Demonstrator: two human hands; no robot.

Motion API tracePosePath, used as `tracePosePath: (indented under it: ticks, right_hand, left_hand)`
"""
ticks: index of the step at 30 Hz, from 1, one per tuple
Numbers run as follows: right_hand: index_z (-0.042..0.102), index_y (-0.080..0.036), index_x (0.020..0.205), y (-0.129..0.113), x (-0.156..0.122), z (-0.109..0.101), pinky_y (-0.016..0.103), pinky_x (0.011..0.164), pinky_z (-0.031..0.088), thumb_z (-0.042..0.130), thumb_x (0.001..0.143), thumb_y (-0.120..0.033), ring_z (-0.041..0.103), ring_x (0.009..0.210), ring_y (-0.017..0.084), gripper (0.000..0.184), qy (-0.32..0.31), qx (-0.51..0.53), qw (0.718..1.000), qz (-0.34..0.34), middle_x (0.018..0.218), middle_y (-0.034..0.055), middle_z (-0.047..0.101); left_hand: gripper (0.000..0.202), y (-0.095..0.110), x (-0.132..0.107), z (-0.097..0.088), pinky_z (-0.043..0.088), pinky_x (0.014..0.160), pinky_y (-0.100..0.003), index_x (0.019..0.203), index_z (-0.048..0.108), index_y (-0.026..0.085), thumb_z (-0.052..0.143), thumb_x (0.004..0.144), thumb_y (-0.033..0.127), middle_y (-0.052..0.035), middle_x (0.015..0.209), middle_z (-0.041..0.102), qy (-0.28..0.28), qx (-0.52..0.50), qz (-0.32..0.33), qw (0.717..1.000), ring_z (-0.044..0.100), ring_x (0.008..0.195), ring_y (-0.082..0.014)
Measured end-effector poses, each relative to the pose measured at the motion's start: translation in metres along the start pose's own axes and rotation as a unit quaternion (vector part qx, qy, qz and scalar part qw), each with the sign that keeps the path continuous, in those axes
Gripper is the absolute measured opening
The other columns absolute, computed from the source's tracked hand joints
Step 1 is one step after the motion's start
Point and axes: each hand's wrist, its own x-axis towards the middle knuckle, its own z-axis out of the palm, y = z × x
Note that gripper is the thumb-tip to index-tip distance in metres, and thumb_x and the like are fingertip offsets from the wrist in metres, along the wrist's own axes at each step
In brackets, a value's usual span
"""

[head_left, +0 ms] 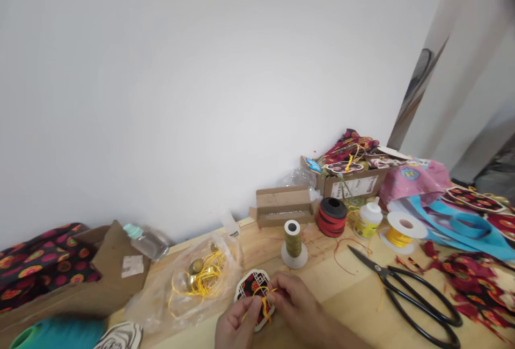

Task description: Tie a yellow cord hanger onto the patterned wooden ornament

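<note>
At the table's front, my left hand (pixel 240 321) pinches a yellow cord (pixel 264 306). My right hand (pixel 293 299) has its fingers pressed together on the same cord, just to the right. Beneath the fingertips lies a flat ornament (pixel 252 284) with a pale cut-out rim and red-and-black patterned fabric; my hands hide part of it. Left of my hands, a clear plastic bag (pixel 161 298) holds golden bells (pixel 196 267) and tangled yellow cord. An olive thread spool (pixel 293 244) stands upright behind my right hand.
Black scissors (pixel 414 290) lie on the right, beside red fabric scraps (pixel 475 284). Behind them stand a yellow cord spool (pixel 402 231), a glue bottle (pixel 368 219) and a red cord roll (pixel 332 217). A filled cardboard box (pixel 350 185) is against the wall; another box (pixel 112 257) sits left.
</note>
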Motion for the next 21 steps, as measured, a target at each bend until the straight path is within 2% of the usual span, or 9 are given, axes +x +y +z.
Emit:
tracePosePath:
  ticks: [7, 12, 21]
  right_hand:
    - [0.056, -0.014, 0.066, 0.004, 0.001, 0.000, 0.018, 0.046, 0.031, 0.048, 0.073, -0.018, 0.038, 0.051, 0.008, 0.011, 0.005, -0.012, 1.000, 0.008, 0.054, -0.0044, 0.042]
    - [0.060, -0.014, 0.063, 0.004, 0.001, -0.002, 0.019, 0.047, 0.031, 0.052, 0.070, -0.017, 0.038, 0.051, 0.009, 0.011, 0.032, -0.050, 0.998, -0.016, 0.053, -0.0037, 0.043]
    - [0.066, -0.016, 0.065, 0.000, 0.000, -0.014, 0.019, 0.045, 0.034, 0.054, 0.073, -0.033, 0.044, 0.051, 0.010, 0.022, 0.064, -0.072, 0.995, -0.041, 0.055, 0.0002, 0.053]
  left_hand:
    - [0.031, 0.007, -0.003, 0.001, 0.049, 0.060, -0.025, 0.065, 0.071, 0.015, 0.072, 0.045, 0.038, -0.0055, 0.064, 0.071, 0.015, 0.038, 0.031, 0.999, 0.062, 0.064, -0.0213]
    - [0.027, 0.011, -0.005, 0.002, 0.048, 0.054, -0.022, 0.060, 0.070, 0.014, 0.073, 0.045, 0.036, -0.0047, 0.059, 0.070, 0.000, 0.024, 0.016, 1.000, 0.061, 0.055, -0.0179]
    - [0.027, 0.012, -0.010, 0.000, 0.046, 0.052, -0.020, 0.060, 0.069, 0.013, 0.073, 0.046, 0.035, -0.0043, 0.055, 0.069, 0.023, 0.006, 0.017, 1.000, 0.060, 0.052, -0.0154]
